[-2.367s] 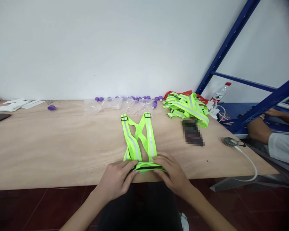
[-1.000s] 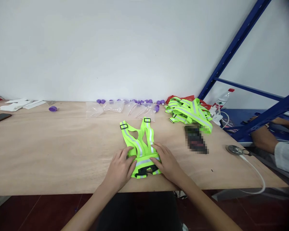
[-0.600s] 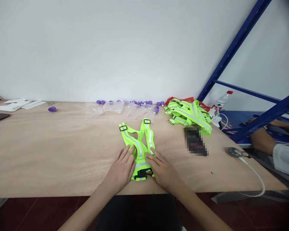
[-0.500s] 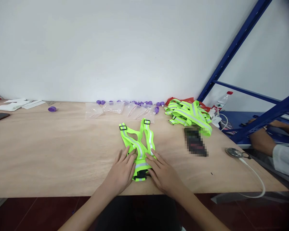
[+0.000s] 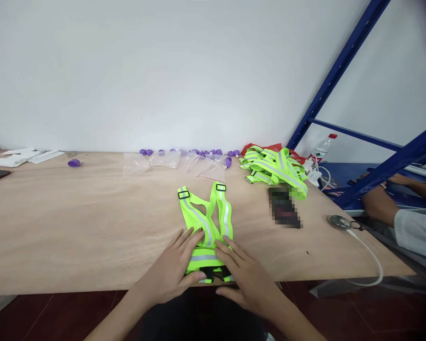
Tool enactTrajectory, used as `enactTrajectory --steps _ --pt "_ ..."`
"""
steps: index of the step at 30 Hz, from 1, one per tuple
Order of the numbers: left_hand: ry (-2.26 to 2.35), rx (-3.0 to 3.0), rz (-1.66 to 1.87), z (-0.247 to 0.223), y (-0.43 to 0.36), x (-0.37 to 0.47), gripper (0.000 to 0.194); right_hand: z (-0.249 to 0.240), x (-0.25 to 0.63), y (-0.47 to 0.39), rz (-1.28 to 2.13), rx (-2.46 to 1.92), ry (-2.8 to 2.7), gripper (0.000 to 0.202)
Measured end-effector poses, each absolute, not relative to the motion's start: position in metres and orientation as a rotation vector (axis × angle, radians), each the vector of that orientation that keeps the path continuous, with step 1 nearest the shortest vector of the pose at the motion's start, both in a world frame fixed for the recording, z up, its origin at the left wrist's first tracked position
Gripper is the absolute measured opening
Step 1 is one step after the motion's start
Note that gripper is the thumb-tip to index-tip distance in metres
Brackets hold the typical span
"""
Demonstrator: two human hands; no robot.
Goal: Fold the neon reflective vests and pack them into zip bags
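A neon yellow reflective vest [image 5: 203,258] made of straps lies flat at the table's front edge, its two shoulder straps with black buckles pointing away from me. My left hand [image 5: 179,260] rests on its left side, fingers stretched out and the thumb near the black clasp [image 5: 213,273] at the bottom. On the right side of the vest lies my right hand [image 5: 239,265], also with fingers extended, its thumb apart from them by the table edge. Part of the waist band is hidden under both hands.
A heap of similar reflective straps [image 5: 277,168] lies at the right, a blurred black item [image 5: 284,208] before it. Clear plastic bags [image 5: 163,159] and several purple caps [image 5: 146,152] line the wall. A round device [image 5: 339,222] with a cable sits right. Another person's arm [image 5: 379,206] shows beyond.
The vest has shifted slightly toward me and spread a little wider at the waist. Both hands have moved back with it, and their thumbs have come out to the sides.
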State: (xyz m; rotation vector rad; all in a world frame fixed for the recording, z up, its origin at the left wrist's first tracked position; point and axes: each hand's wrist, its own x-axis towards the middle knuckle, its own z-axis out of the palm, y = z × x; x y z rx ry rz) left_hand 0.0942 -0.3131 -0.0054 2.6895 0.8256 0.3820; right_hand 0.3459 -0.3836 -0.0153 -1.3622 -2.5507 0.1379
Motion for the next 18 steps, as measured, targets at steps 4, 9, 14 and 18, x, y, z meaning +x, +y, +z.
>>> enactTrajectory --steps 4,9,14,18 --pt "0.754 2.723 0.333 -0.012 -0.32 0.092 0.091 -0.021 0.344 -0.393 0.039 -1.339 -2.52 0.058" --pt "0.803 2.748 0.364 -0.015 -0.327 0.095 0.08 -0.023 0.346 -0.398 0.06 -1.344 -2.518 0.052" --pt "0.774 2.821 0.4 -0.012 -0.331 0.097 0.076 -0.027 0.353 -0.399 0.005 -1.241 -2.518 0.051" --pt "0.8 2.814 0.357 -0.008 -0.332 0.098 0.066 -0.023 0.354 -0.397 -0.109 -1.155 -2.456 0.045"
